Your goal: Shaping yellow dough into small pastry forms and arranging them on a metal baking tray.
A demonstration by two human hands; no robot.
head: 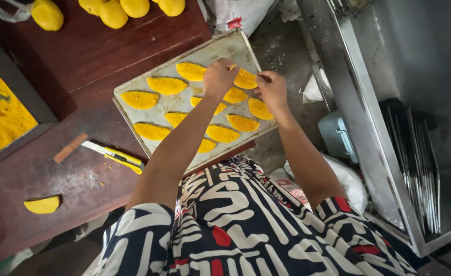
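Observation:
A worn metal baking tray lies at an angle on the dark wooden table, holding several yellow half-moon dough pieces. Both hands meet over the tray's far right edge. My left hand pinches one end of a half-moon piece. At the other end of that piece, my right hand has its fingers closed on the rim. Both forearms reach out from a patterned black, white and red garment.
A yellow utility knife and a small wooden stick lie left of the tray. One loose half-moon piece sits near the table's front. Yellow dough balls line the far edge. A steel cabinet with metal rods stands right.

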